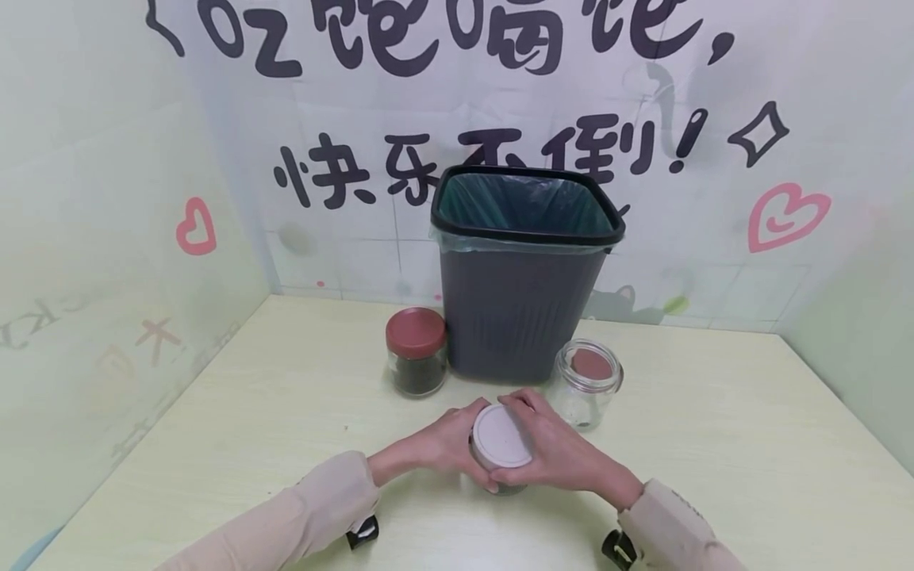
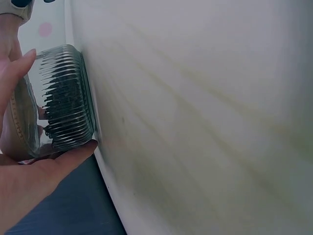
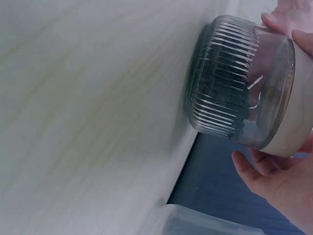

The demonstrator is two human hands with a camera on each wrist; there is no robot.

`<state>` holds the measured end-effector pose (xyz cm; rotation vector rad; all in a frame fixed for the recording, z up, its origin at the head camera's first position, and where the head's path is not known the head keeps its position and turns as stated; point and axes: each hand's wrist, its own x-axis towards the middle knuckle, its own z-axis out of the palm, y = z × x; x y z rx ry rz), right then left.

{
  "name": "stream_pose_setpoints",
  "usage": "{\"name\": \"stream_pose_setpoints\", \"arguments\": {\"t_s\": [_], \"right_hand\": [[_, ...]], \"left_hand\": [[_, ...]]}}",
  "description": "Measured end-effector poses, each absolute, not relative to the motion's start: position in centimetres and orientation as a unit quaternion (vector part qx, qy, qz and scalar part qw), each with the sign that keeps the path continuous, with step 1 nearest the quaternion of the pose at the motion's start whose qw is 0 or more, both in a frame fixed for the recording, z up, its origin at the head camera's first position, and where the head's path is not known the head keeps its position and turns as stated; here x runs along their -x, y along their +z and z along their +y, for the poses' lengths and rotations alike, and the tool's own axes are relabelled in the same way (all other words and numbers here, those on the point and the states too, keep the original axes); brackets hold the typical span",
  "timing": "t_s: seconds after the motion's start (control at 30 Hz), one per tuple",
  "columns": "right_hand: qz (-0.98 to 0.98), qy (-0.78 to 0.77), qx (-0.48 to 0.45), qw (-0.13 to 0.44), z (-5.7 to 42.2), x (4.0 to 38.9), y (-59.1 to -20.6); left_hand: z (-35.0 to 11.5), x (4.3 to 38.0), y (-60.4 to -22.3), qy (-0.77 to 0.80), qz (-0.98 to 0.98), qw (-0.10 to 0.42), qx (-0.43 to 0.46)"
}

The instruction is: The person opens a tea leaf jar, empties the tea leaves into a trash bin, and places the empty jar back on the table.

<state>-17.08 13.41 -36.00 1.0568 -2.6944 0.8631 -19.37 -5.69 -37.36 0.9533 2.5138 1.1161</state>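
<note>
Jar stands upright, axis vertical, between both hands: left hand grips its side, right hand grips the white lid on top.

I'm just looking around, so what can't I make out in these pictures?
Head view: the bottom inside the trash bin, hidden by its front and the green liner.
Head view: the right edge of the white lid, covered by the right hand.
Right wrist view: what fills the ribbed glass jar, blurred by its ribs.
Right wrist view: the rest of the clear jar, cut off by the bottom edge.
</note>
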Motion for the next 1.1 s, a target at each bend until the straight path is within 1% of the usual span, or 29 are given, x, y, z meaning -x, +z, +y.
{"name": "stream_pose_setpoints", "arguments": {"t_s": [0.2,0.43,0.57,0.77,0.83,0.9,1.0,1.1], "right_hand": [[-0.880,0.288,-0.373,0.047,13.7,17.5,-35.7],[-0.868,0.287,-0.405,0.022,14.0,17.5,-35.5],[-0.871,0.293,-0.395,0.016,14.0,17.2,-35.5],[-0.897,0.288,-0.325,0.084,13.2,16.6,-36.1],[-0.901,0.276,-0.315,0.112,12.9,16.5,-36.3],[-0.901,0.270,-0.316,0.128,12.7,16.4,-36.5],[-0.898,0.259,-0.326,0.139,12.7,16.5,-36.6],[-0.898,0.259,-0.335,0.118,12.8,16.5,-36.3]], "left_hand": [[-5.8,19.6,-37.4,0.396,0.847,0.132,-0.330],[-5.9,19.6,-37.5,0.401,0.843,0.129,-0.335],[-5.9,19.5,-37.5,0.401,0.844,0.136,-0.329],[-5.9,19.5,-37.4,0.399,0.844,0.144,-0.327],[-6.0,19.5,-37.3,0.400,0.844,0.146,-0.327],[-6.0,19.5,-37.3,0.401,0.843,0.149,-0.326],[-5.9,19.5,-37.2,0.402,0.842,0.152,-0.325],[-5.9,19.4,-37.2,0.400,0.843,0.151,-0.325]]}}
